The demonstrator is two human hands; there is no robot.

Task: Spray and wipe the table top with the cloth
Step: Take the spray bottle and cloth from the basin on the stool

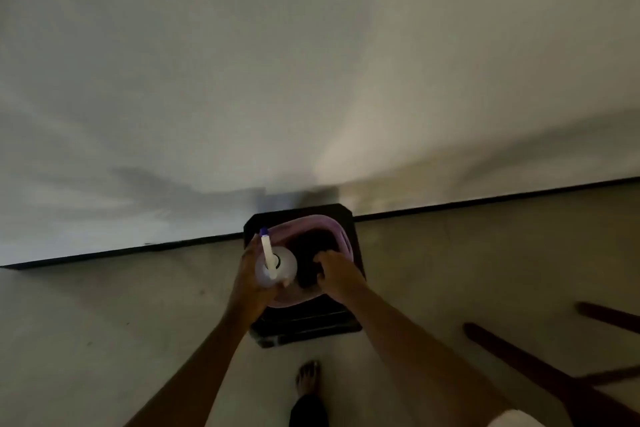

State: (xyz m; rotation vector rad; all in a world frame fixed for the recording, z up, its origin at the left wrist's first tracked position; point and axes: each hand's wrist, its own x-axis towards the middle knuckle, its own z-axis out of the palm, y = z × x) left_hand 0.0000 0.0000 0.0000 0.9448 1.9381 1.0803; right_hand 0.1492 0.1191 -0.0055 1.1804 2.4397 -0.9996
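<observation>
A clear spray bottle with a white nozzle and blue tip is held upright by my left hand, whose fingers wrap round its body. It hovers over the left rim of a pink basin that sits on a small black stool. Inside the basin lies a dark cloth. My right hand reaches into the basin and its fingers curl on the cloth. The scene is dim and the cloth's edges are hard to make out.
The stool stands against a pale wall with a dark baseboard. Dark wooden furniture legs cross the floor at the lower right. My bare foot is on the grey floor just behind the stool.
</observation>
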